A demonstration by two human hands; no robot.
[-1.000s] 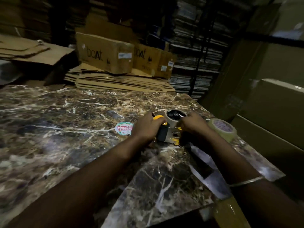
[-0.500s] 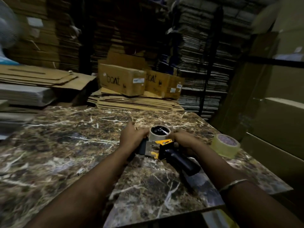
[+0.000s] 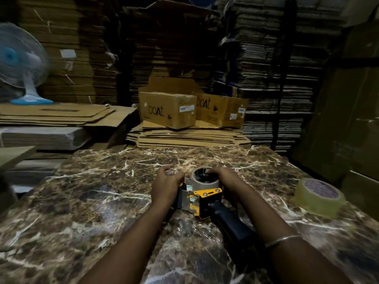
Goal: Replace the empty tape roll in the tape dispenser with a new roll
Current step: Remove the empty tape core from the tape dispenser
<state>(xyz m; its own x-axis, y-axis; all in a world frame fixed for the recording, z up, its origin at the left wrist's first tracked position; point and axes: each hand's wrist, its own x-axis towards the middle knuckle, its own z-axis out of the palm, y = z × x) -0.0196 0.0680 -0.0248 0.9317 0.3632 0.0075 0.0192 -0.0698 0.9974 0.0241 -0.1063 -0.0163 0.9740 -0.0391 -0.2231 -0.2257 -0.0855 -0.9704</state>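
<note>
A yellow and black tape dispenser (image 3: 207,198) lies on the marble table (image 3: 102,201), its black handle pointing toward me. An empty cardboard tape core (image 3: 203,180) sits on its hub. My left hand (image 3: 167,186) grips the dispenser's front end on the left. My right hand (image 3: 226,181) curls around the right side of the core, fingers over its top rim. A full roll of clear tape (image 3: 319,195) lies flat on the table to the right, apart from both hands.
Two cardboard boxes (image 3: 168,109) marked "boat" sit on flattened cartons (image 3: 188,137) behind the table. More flat cardboard is piled at the left, with a table fan (image 3: 20,64) on it. Tall stacks of cardboard fill the background. A large box stands at the right.
The dispenser was turned so its handle points toward me. My hands shifted with it, the right one now around the core. The camera view tilted up.
</note>
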